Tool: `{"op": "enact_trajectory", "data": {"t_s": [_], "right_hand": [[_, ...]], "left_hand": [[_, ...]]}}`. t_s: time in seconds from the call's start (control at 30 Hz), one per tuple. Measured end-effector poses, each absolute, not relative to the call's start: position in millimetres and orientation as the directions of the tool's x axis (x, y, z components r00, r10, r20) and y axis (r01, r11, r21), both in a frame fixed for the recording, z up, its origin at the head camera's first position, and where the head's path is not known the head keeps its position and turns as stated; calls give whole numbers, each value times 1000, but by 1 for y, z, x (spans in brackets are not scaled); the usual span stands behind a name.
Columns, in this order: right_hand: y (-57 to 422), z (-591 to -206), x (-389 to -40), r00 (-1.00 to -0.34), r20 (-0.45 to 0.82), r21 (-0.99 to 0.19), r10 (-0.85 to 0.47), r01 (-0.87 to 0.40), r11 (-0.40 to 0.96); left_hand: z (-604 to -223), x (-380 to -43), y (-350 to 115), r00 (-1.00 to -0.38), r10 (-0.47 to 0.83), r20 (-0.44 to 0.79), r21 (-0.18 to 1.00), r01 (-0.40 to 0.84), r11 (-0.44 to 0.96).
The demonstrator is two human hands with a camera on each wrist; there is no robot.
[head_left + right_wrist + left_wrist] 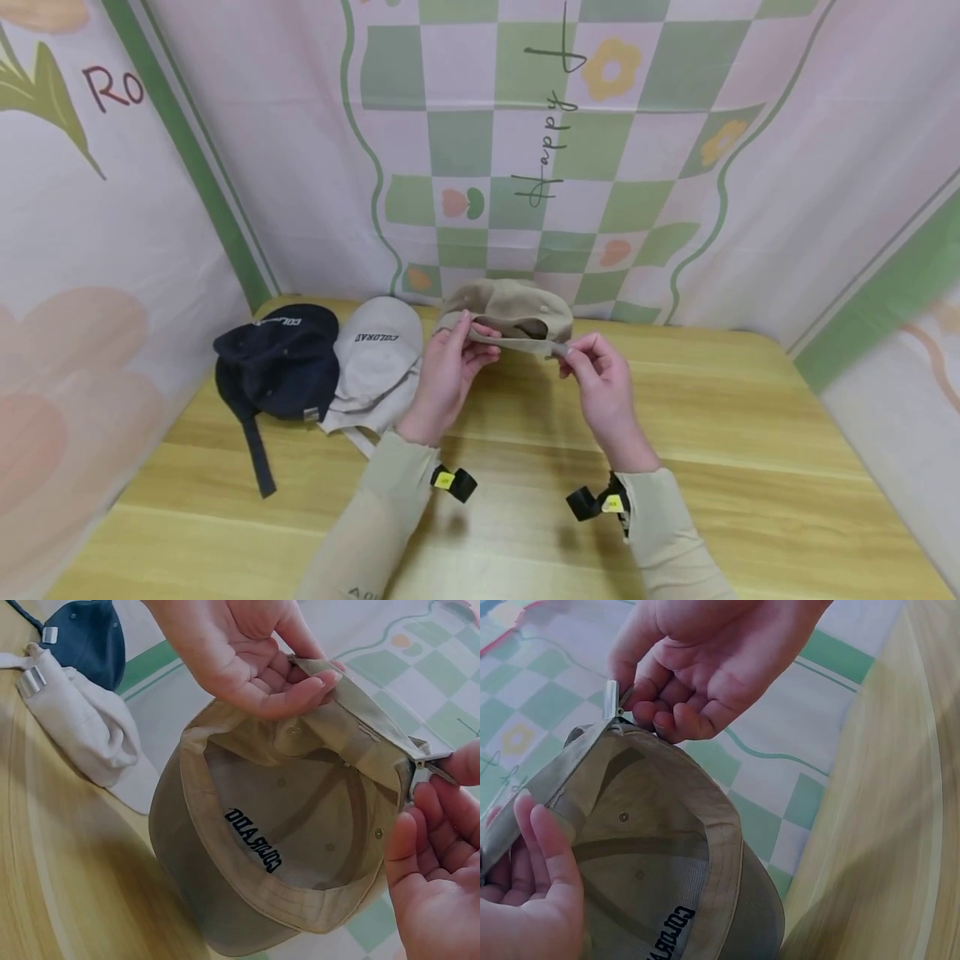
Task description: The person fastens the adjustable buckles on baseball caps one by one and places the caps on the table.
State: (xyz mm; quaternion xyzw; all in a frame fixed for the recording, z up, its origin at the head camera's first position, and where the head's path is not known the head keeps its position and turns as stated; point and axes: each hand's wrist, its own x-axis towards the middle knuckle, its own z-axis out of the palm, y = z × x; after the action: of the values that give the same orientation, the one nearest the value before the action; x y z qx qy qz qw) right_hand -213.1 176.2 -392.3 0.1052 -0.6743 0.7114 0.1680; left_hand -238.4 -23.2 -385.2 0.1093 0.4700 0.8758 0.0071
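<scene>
- at the table's (735,433) far side — khaki cap (510,295), hand-held
- left hand (444,367): thumb and fingers pinching the strap (360,703)
- right hand (603,383): thumb and finger pinching the metal buckle (612,697)
- leftward on the table — white cap (380,346), beside navy cap (288,371)

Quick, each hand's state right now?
Left hand: closed, holding the strap of the tan cap.
Right hand: closed, pinching the strap's metal buckle.

The left sleeve (375,517), beige with dark lettering (363,593) cut off at the near edge, and the matching right sleeve (671,533) leave the left hand (442,379) and right hand (606,396) bare, while a blocky black left wrist unit (463,485) and a similar right wrist unit (582,503) sit by the cuffs, each with a small yellow label (444,481).
</scene>
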Motion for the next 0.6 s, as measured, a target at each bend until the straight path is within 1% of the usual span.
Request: {"op": "enact_trajectory", "data": {"t_s": [0.2,0.43,0.6], "right_hand": [[176,-391,-213,-914,395,-914,94,-402,-61],[177,-392,-213,-908,407,-903,103,-416,-104],[177,-392,-213,-897,425,-894,126,-437,-97]], "left_hand": [[-387,-239,-24,-975,94,199,847,123,-517],[-388,-239,-24,-978,77,196,840,127,-527],[-389,-239,-23,-978,77,193,838,124,-531]]}}
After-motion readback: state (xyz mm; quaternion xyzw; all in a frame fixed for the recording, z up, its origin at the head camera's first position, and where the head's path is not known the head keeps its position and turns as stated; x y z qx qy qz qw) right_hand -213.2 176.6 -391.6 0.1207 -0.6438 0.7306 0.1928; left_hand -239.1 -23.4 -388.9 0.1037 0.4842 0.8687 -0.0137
